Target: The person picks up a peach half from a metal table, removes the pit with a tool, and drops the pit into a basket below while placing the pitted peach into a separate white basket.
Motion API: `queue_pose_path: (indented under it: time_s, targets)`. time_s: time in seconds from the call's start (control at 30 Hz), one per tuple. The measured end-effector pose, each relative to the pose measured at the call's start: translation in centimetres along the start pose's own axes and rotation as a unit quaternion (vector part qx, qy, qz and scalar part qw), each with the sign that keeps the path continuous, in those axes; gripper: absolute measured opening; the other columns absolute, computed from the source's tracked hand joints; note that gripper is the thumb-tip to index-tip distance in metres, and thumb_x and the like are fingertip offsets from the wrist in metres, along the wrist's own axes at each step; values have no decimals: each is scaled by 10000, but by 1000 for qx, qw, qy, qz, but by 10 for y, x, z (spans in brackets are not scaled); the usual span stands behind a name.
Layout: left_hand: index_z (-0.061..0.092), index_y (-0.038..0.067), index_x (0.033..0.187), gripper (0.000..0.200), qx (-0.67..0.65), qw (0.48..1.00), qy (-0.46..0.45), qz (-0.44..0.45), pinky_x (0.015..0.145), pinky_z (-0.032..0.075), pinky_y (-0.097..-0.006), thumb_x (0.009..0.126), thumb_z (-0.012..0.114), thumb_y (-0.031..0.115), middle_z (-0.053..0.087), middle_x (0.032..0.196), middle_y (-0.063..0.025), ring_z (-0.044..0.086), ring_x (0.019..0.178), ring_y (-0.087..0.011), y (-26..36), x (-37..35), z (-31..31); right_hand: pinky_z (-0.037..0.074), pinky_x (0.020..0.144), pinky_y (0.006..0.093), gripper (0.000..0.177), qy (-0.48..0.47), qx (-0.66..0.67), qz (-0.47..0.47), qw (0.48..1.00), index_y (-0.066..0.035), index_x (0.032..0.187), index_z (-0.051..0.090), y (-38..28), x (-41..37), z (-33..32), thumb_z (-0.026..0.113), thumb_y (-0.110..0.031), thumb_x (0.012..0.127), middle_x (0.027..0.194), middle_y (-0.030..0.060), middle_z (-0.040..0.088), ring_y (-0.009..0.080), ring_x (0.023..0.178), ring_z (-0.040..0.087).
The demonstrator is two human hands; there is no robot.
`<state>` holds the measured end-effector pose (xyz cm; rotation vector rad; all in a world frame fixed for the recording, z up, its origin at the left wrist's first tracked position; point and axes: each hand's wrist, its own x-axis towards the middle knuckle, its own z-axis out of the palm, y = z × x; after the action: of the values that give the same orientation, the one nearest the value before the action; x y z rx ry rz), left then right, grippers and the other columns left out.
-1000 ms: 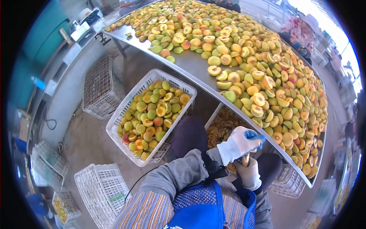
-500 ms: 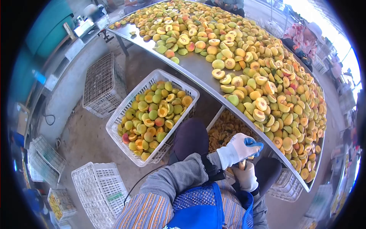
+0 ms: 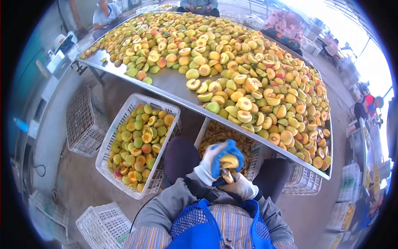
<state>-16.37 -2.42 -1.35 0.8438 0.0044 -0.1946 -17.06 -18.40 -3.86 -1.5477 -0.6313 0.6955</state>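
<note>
- Blue-gloved, your left hand (image 3: 216,159) has turned, exposing the fruit (image 3: 229,161) its grip pinches.
- It's eleven o'clock from your right hand (image 3: 244,186), clasping a tool (image 3: 227,176): seemingly mid-work.

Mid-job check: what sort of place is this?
It looks like a fruit-processing shed or workshop, though a packing site is possible. A long metal table is heaped with halved fruit, plastic crates stand on the floor, and other people are gathered around the table.
</note>
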Motion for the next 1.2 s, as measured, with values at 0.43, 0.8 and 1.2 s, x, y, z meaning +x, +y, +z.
queue_pose_path:
  time_s: [0.43,0.8,1.2]
  targets:
    - [612,46,1124,426,713,612,170,298,918,453,-438,761,732,232,617,1102,-170,569,1044,-359,81,68,-62,520,783,481,595,84,-439,324,834,-67,1250,515,73,-6,-57,559,-498,843,920,220,683,398,869,661]
    - [480,93,1252,617,782,613,80,-76,913,468,-424,763,719,384,640,1118,-175,616,1048,-331,50,222,12,528,705,494,278,-1,-435,286,854,-73,734,722,122,-10,-52,533,-266,799,823,197,693,367,792,681]
    - [619,58,1053,573,-110,991,71,39,608,597,-404,943,429,586,670,949,-154,681,830,-319,44,113,-1,521,707,444,495,298,-300,58,905,-64,1261,550,-47,3,-60,650,-323,850,816,235,660,394,810,656]
